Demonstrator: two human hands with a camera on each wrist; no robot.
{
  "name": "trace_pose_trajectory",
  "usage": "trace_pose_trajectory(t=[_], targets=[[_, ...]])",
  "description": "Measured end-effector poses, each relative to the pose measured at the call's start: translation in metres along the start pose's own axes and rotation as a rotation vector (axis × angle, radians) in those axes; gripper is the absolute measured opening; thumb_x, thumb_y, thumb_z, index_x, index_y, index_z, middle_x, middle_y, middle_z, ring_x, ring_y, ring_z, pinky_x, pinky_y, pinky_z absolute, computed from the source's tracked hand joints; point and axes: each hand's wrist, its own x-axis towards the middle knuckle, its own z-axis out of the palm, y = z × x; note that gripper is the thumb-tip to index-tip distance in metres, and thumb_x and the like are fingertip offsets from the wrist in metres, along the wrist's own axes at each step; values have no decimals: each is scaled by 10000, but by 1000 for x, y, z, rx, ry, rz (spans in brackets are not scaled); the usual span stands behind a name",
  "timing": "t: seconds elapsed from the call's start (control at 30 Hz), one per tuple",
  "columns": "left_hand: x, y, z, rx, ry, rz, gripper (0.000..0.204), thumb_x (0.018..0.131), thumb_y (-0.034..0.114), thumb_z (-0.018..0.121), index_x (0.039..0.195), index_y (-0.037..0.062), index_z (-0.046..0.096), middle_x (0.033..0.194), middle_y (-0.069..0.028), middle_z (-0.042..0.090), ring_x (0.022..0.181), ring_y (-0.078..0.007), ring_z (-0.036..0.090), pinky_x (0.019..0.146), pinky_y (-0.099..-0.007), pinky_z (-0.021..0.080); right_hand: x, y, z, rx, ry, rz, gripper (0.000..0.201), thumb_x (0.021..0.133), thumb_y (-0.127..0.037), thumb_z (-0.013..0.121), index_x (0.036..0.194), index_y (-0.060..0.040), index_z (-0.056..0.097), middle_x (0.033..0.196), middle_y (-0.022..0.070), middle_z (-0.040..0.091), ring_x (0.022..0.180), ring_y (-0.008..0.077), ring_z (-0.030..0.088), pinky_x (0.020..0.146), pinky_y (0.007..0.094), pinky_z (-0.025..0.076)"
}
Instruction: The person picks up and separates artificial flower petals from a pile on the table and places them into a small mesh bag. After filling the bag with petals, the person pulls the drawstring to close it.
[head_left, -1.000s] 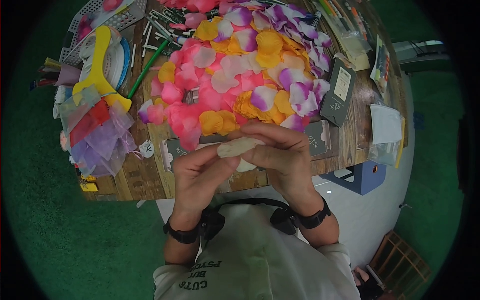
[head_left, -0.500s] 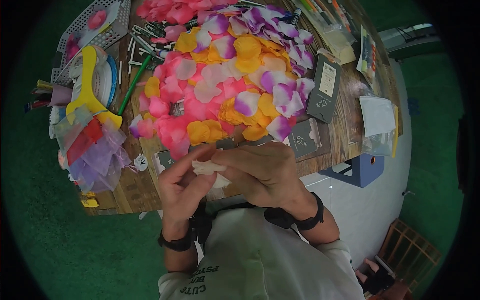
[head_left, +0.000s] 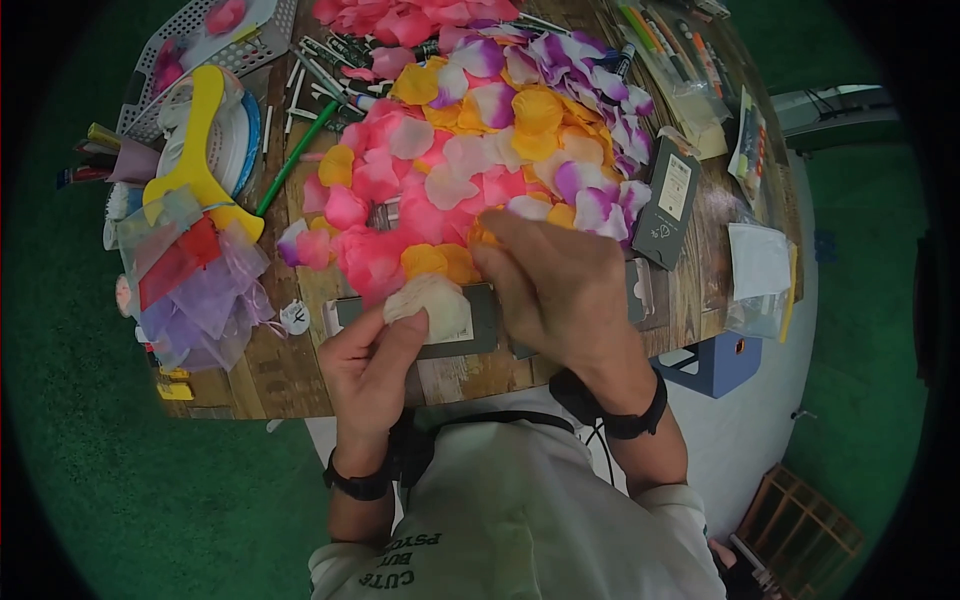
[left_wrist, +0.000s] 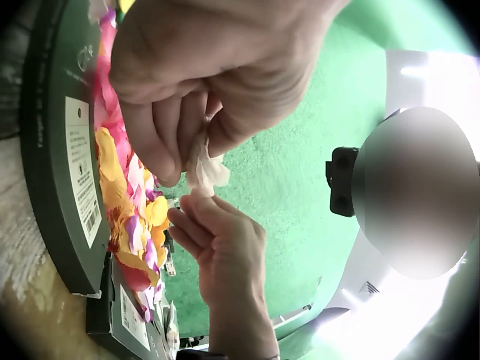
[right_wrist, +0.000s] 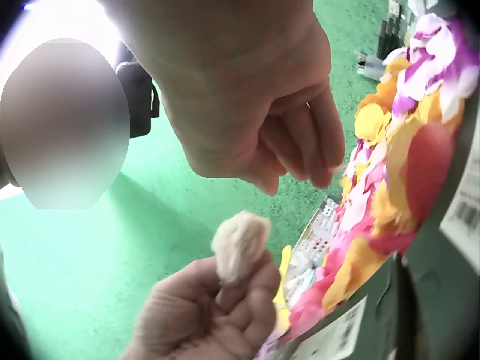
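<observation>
Over desk [head_left: 300,380], cream petal [head_left: 432,300], crinkled, round-edged, pinched in grip of left hand [head_left: 372,368]; right hand [head_left: 570,290] near, grip loosely bent, empty.

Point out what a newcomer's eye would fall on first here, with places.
Probably the big heap of pink, orange and purple-and-white petals, across the middle of the brown wooden table. Next, perhaps, the thin, wrinkled, cream-white piece pinched by the left hand's fingers, at the heap's near side. Then the flat, bright yellow, fork-ended object toward the table's left in the head view.
</observation>
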Motion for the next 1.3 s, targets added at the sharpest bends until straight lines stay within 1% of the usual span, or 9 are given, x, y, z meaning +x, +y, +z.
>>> trace_pose_trajectory(t=[0.2, 0.27, 0.5, 0.6, 0.67, 0.83, 0.87, 0.93, 1.3], targets=[[0, -1, -4, -109, 50, -46, 223, 862, 37, 581, 1059, -62, 614, 942, -60, 644, 837, -80, 573, 769, -222, 453, 36, 30, 18, -365, 93, -158, 201, 653, 1, 637, 854, -1, 625, 989, 179, 619, 871, 300, 607, 735, 362, 494], [0, 0, -4, -110, 49, -51, 224, 862, 34, 581, 1062, -61, 613, 943, -60, 644, 835, -80, 575, 766, -220, 454, 44, 32, 27, -451, 43, -189, 223, 618, 3, 598, 839, -9, 625, 1078, 180, 596, 1022, 324, 545, 904, 410, 419], [-1, 0, -6, -109, 19, -38, 233, 861, 23, 581, 1077, -61, 606, 955, -65, 646, 838, -74, 577, 764, -215, 458, 48, 44, 36, -463, 97, -172, 114, 631, -59, 574, 655, 39, 626, 1050, 189, 597, 996, 298, 546, 924, 445, 383], [-1, 3, -5, -67, 20, -3, 237, 853, 14, 582, 1076, -65, 604, 956, -86, 650, 848, -91, 588, 771, -212, 458, 43, 32, 26, -190, 196, -54, 126, 663, -41, 595, 728, 38, 669, 1043, 201, 613, 995, 272, 571, 908, 419, 404], [0, 3, -5, -26, 24, 16, 239, 844, 4, 584, 1071, -67, 605, 950, -105, 654, 856, -112, 603, 777, -209, 459, 39, 8, 11, 499, 185, 539, 177, 698, -35, 629, 848, 38, 688, 1056, 192, 627, 980, 235, 595, 874, 388, 438], [12, 14, -4, 853, -115, 812, 297, 708, 30, 652, 996, -38, 629, 869, -161, 654, 996, -302, 610, 911, -440, 425, 19, 0, 1, 1301, 58, 788, 259, 754, -2, 609, 996, 88, 633, 1133, 224, 584, 1069, 273, 557, 899, 384, 443], [12, 17, -1, 858, -112, 807, 297, 708, 30, 652, 996, -38, 629, 869, -161, 654, 996, -302, 610, 911, -440, 425, 14, -1, 3, 1481, 65, 816, 264, 757, 7, 603, 998, 114, 618, 1110, 222, 595, 1054, 274, 564, 881, 376, 456], [10, 21, 6, 940, -139, 888, 290, 709, 48, 648, 984, -44, 638, 820, -154, 661, 1012, -352, 597, 946, -553, 363, 7, -8, 2, 1505, 34, 879, 262, 768, 1, 596, 1003, 116, 614, 1098, 220, 600, 1026, 265, 577, 864, 366, 466], [9, 18, 13, 613, -75, 799, 253, 686, -14, 644, 933, -68, 635, 863, -172, 649, 974, -342, 614, 882, -498, 431, -1, -24, 2, 1557, -187, 913, 305, 850, -145, 600, 1009, 115, 612, 1051, 220, 616, 1015, 259, 588, 857, 350, 469]])
